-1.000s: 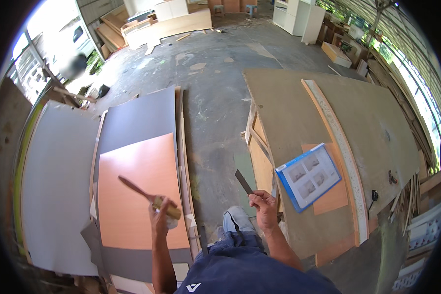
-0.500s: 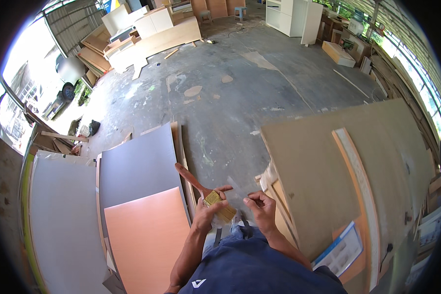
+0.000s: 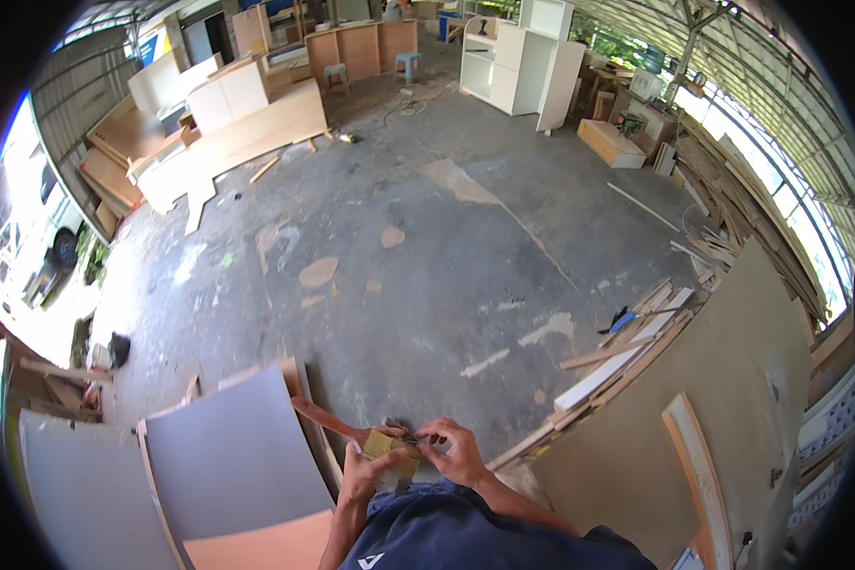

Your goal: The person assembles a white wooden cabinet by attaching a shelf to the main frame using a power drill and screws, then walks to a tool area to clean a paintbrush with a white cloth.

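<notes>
left hand (image 3: 363, 472) clamped on a brush (image 3: 351, 437) over the floor (image 3: 427, 285), by the grey board's (image 3: 228, 456) edge — right hand (image 3: 458, 453) pinches its bristle end. best to keep the brush steady and pick gently.

A grey panel (image 3: 233, 456) lies on the concrete floor (image 3: 427, 266). White shelves (image 3: 532, 62) stand far off, wooden cabinets (image 3: 361, 49) beside them.

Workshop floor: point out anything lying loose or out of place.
Loose wood strips lie scattered at odd angles beside the big leaning board. Pale patches blotch the concrete floor. A plank lies alone near the stacked panels.
</notes>
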`<act>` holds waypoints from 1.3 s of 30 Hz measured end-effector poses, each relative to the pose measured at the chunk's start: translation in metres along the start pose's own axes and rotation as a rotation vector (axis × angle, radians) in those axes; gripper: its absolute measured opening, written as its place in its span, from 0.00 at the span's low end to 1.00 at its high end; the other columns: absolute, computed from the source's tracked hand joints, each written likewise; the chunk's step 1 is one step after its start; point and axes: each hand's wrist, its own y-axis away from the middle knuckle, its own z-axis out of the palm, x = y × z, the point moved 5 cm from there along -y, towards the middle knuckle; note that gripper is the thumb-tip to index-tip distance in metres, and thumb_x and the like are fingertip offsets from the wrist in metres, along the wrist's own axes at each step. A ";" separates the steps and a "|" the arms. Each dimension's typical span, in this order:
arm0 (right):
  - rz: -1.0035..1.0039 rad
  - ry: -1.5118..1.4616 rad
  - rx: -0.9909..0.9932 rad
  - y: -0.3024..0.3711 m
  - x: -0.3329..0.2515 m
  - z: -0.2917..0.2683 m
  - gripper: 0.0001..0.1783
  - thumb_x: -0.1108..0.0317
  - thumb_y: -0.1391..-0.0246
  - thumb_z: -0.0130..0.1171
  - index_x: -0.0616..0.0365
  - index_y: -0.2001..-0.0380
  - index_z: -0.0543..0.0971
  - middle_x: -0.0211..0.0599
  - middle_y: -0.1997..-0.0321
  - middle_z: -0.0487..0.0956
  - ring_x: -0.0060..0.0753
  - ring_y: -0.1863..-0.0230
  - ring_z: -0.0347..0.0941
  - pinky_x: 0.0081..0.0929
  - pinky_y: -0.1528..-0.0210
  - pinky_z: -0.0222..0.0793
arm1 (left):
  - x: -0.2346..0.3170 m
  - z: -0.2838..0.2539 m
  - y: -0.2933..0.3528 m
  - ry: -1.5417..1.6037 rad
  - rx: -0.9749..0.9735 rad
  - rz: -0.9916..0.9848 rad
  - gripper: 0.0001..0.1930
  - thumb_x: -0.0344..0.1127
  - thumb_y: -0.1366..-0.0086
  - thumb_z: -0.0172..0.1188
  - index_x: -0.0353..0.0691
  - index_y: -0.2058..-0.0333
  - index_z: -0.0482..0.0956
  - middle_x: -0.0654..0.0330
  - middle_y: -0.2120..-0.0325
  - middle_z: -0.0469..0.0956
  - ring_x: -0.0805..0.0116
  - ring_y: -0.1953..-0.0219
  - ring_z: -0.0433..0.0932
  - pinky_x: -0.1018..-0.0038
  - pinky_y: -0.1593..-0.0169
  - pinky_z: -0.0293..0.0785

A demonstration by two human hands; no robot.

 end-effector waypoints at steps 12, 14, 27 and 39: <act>0.302 -0.132 0.285 -0.295 0.124 -0.064 0.10 0.71 0.51 0.68 0.61 0.65 0.82 0.31 0.68 0.82 0.19 0.66 0.75 0.20 0.61 0.70 | 0.106 0.047 -0.381 -0.207 -0.609 -0.099 0.18 0.30 0.45 0.70 0.33 0.56 0.79 0.59 0.64 0.81 0.70 0.60 0.80 0.72 0.52 0.75; 0.322 -0.210 0.324 -0.345 0.149 -0.078 0.11 0.73 0.51 0.68 0.63 0.64 0.81 0.34 0.66 0.83 0.21 0.65 0.76 0.22 0.60 0.72 | 0.108 0.056 -0.439 -0.202 -0.658 -0.145 0.19 0.31 0.46 0.71 0.33 0.56 0.79 0.59 0.63 0.81 0.71 0.58 0.79 0.72 0.51 0.74; 0.248 0.066 -0.232 -0.773 0.198 -0.163 0.16 0.70 0.49 0.66 0.61 0.56 0.79 0.35 0.67 0.82 0.24 0.64 0.78 0.25 0.60 0.73 | 0.187 0.030 -0.797 -0.118 -0.188 0.118 0.16 0.24 0.49 0.66 0.30 0.60 0.77 0.55 0.66 0.81 0.69 0.65 0.80 0.72 0.57 0.77; 0.836 0.581 0.280 -0.952 0.557 -0.283 0.10 0.65 0.54 0.63 0.59 0.69 0.84 0.46 0.70 0.82 0.42 0.66 0.80 0.37 0.63 0.72 | 0.275 -0.088 -1.170 -0.159 0.073 0.143 0.19 0.24 0.50 0.59 0.32 0.56 0.71 0.54 0.71 0.79 0.67 0.69 0.79 0.73 0.62 0.76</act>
